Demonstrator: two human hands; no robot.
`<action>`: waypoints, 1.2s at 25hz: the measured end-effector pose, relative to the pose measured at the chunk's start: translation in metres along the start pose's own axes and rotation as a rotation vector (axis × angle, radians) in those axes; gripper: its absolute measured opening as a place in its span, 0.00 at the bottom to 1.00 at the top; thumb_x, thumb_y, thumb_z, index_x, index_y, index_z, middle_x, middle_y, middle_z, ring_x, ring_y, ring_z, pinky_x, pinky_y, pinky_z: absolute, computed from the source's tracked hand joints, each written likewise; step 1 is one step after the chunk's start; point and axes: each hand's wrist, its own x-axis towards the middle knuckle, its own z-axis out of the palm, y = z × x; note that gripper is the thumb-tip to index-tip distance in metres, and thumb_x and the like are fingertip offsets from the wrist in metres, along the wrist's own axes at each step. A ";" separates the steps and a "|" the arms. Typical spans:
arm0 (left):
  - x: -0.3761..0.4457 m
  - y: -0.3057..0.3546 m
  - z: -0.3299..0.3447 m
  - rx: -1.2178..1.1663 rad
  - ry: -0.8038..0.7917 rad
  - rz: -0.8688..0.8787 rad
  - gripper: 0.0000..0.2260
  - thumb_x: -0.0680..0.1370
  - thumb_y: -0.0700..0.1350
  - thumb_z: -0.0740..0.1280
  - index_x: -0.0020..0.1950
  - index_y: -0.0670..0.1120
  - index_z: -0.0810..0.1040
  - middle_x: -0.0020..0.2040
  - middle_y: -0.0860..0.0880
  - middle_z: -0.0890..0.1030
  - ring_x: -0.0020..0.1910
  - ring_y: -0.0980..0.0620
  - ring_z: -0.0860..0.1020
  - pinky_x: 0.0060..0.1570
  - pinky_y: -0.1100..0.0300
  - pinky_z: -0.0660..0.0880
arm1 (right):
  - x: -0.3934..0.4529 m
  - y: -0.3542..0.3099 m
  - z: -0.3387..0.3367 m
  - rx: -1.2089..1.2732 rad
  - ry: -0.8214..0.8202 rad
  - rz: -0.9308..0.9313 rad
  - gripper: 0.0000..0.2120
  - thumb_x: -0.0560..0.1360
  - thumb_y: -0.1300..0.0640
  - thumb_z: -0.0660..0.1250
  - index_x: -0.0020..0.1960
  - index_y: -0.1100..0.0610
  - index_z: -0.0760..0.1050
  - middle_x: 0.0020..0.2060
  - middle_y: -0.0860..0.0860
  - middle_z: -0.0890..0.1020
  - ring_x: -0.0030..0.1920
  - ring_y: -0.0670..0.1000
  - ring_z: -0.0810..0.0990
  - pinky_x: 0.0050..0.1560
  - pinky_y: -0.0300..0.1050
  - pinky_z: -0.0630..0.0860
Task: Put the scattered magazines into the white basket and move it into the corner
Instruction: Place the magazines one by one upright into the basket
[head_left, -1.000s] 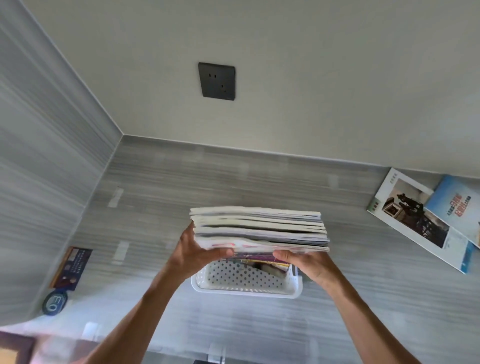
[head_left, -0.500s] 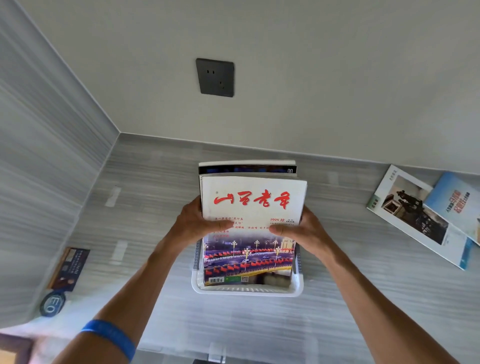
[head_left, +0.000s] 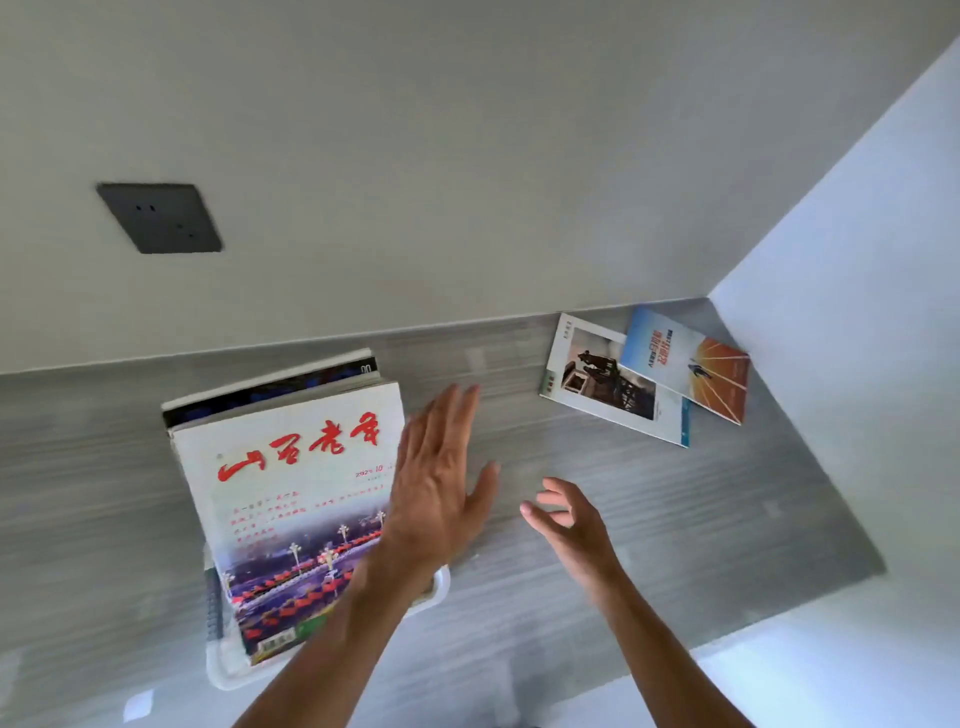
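Observation:
A stack of magazines (head_left: 291, 488) lies in the white basket (head_left: 223, 670) at the left, its top cover white with red characters and a night street photo. My left hand (head_left: 436, 478) hovers flat with straight fingers just right of the stack, holding nothing. My right hand (head_left: 566, 519) floats above the grey surface with loosely curled fingers, also holding nothing. Two more magazines lie at the back right: one with a dark photo (head_left: 602, 384) and a blue and orange one (head_left: 691, 358) overlapping it.
The grey striped tabletop (head_left: 649, 519) meets a pale wall at the back and a white wall at the right, forming a corner (head_left: 709, 299). A dark wall socket (head_left: 161, 218) sits high on the left.
Both hands have let go of the magazine stack, which now rests in the basket, and have moved right. The view has swung right, showing the right corner.

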 end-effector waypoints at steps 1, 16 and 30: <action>0.010 0.014 0.024 0.003 -0.104 -0.018 0.33 0.78 0.52 0.63 0.79 0.49 0.51 0.79 0.44 0.58 0.78 0.46 0.56 0.76 0.45 0.55 | 0.004 0.007 -0.019 -0.015 0.029 0.010 0.21 0.72 0.50 0.75 0.63 0.49 0.74 0.58 0.51 0.82 0.48 0.44 0.83 0.44 0.32 0.74; 0.060 0.064 0.245 0.051 -0.269 -0.471 0.24 0.74 0.42 0.66 0.70 0.50 0.71 0.68 0.51 0.76 0.67 0.51 0.72 0.64 0.62 0.66 | 0.215 0.069 -0.179 -0.899 -0.076 -0.236 0.34 0.81 0.41 0.51 0.80 0.56 0.47 0.81 0.53 0.48 0.80 0.57 0.46 0.78 0.55 0.49; 0.025 0.055 0.276 0.264 -0.463 -0.573 0.29 0.76 0.45 0.67 0.76 0.52 0.61 0.79 0.49 0.53 0.77 0.47 0.54 0.70 0.53 0.67 | 0.182 0.090 -0.177 -0.894 -0.098 -0.440 0.29 0.73 0.50 0.68 0.72 0.56 0.68 0.75 0.56 0.67 0.73 0.61 0.66 0.69 0.57 0.68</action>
